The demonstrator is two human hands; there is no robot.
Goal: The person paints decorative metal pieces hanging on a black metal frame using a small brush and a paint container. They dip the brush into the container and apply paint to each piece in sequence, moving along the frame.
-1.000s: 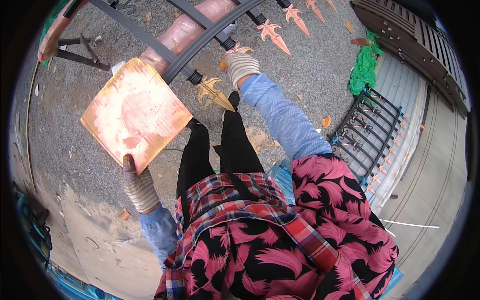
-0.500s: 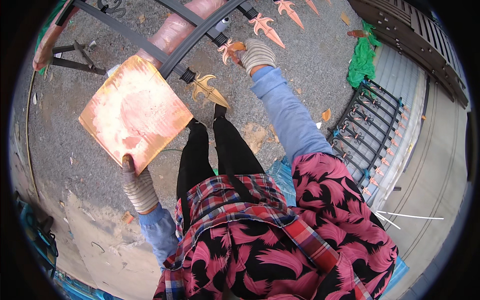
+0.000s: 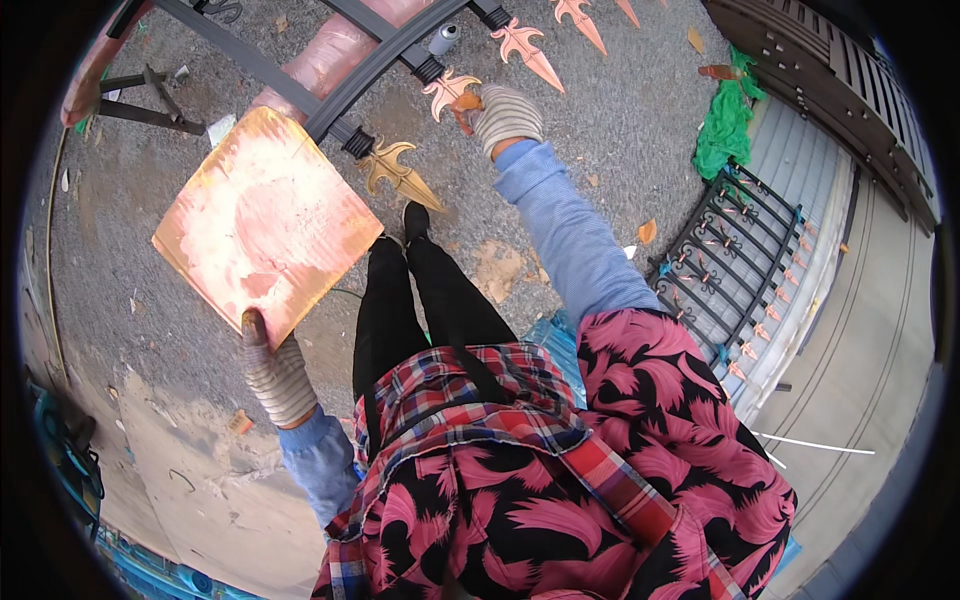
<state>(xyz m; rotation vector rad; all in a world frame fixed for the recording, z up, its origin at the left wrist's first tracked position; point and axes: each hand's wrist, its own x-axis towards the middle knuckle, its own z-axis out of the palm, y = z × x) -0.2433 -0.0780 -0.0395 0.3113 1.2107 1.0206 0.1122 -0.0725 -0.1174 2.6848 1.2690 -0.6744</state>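
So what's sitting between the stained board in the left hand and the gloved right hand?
In the head view, one gold spearhead finial on the dark gate frame lies between the board and right hand.

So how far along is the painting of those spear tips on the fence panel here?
Done: several spear finials toward the upper right look copper-orange. In hand: the gloved right hand is at an orange finial, while the left hand holds a paint-smeared board. Left: the nearest finial looks golden rather than orange. No brush is clearly visible.
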